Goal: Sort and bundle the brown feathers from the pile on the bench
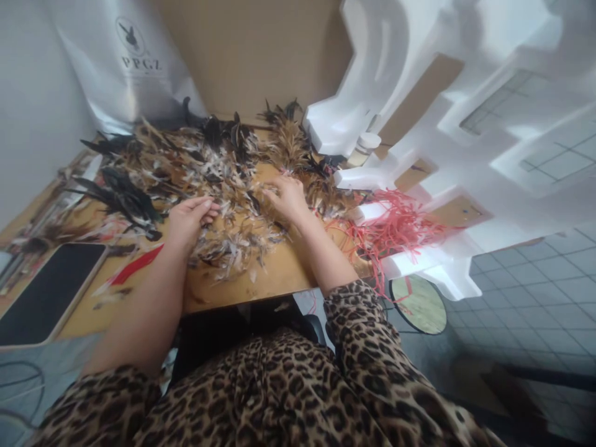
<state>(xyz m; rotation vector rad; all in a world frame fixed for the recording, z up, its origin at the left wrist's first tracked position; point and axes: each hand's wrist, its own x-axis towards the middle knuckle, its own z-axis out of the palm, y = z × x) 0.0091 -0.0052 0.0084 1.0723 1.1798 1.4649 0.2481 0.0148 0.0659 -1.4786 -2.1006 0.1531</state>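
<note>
Yellowish table [267, 282], feathers [179, 158] heaped up; left hand [189, 218] looks pinched, right hand [287, 197] loosely curled, can't tell if either's gripping any. I'd keep it light so none bend.

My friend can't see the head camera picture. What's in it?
A person's left hand and right hand are among brown, black and white feathers on a yellowish table. A phone lies at left, red strands at right.

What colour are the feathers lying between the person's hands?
The feathers are mixed brown, whitish and dark; the head view shows them.
</note>
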